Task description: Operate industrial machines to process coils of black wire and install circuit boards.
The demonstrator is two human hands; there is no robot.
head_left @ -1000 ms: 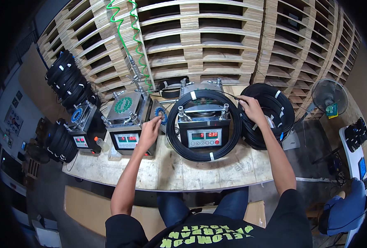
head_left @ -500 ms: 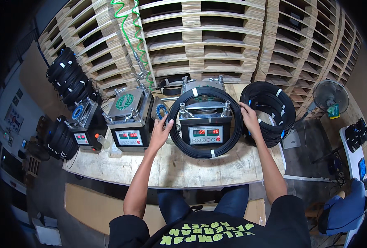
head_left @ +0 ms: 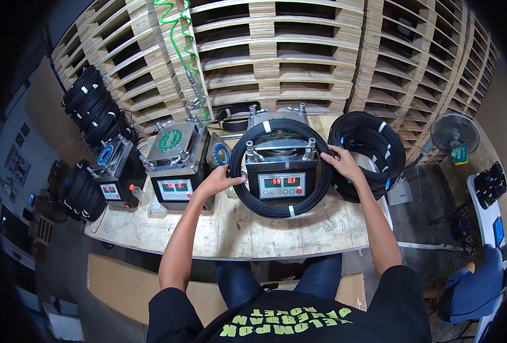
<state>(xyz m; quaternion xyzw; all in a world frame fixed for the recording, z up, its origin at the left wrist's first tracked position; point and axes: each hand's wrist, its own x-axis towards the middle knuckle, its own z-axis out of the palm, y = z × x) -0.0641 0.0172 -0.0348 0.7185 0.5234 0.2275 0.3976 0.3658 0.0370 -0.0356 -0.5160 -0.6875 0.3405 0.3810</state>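
Note:
A coil of black cable (head_left: pixel 243 196), bound with white ties, leans upright around the front of a polishing-type machine (head_left: pixel 283 170) with a metal top and a red-lit display. My left hand (head_left: pixel 219 180) grips the coil's left side, its thumb lying across the cable toward the inside. On the opposite side, my right hand (head_left: pixel 345 164) holds the coil with the fingertips over its inner edge. The machine's body and two front clamp posts show through the ring; part of its top is hidden behind the upper arc.
More black cable coils (head_left: pixel 373 148) are stacked at the right. Two similar machines stand left, one with a green-dotted plate (head_left: pixel 173 140), one with a blue ring (head_left: pixel 106 154). A clear bottle with an orange cap (head_left: pixel 139 194), a fan (head_left: pixel 455 137) and a seated person (head_left: pixel 475 286) are around.
My left hand has slid a little lower on the coil and turned so that its thumb lies over the cable. My right-hand fingers have bent further around the coil's edge. The display reading differs.

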